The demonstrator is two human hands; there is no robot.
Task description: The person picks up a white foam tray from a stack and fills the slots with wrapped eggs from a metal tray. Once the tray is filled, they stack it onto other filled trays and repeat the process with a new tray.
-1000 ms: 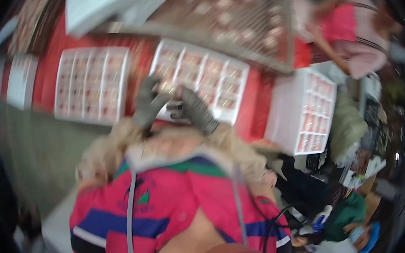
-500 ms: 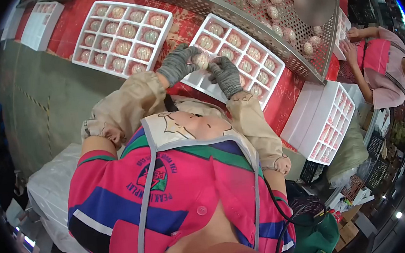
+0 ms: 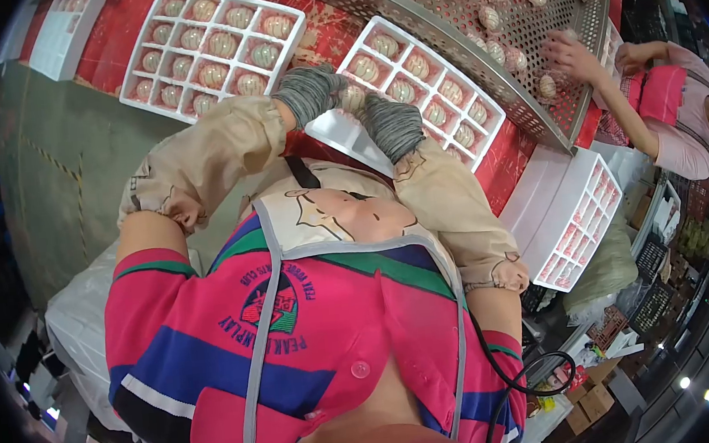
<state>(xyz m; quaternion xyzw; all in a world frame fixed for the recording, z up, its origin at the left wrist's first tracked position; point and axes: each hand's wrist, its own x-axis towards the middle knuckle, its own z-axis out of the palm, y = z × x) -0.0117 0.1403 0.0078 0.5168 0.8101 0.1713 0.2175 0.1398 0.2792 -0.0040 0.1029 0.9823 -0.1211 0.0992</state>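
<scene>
A white divided tray (image 3: 492, 135) holds round, striped, wrapped balls in its compartments on the red table. Over its near left end, my left hand (image 3: 310, 94) and my right hand (image 3: 392, 124), both in grey knitted gloves, come close together from either side of one wrapped ball (image 3: 352, 98). The left fingers are closed against this ball. My right hand is curled over the tray's near compartments beside the ball; its fingertips are hidden, so its hold is unclear. A second white tray (image 3: 130, 87), filled with similar balls, lies to the left.
A perforated metal bin (image 3: 440, 41) with loose wrapped balls stands at the far side. Stacked white trays (image 3: 539, 205) sit at the right of the red table (image 3: 511, 157). A co-worker's arm (image 3: 613, 93) reaches into the bin. Another white tray (image 3: 61, 45) is far left.
Both hands remain around the ball, with my right hand now turned and lower over the tray. The co-worker's hand has moved up into the metal bin.
</scene>
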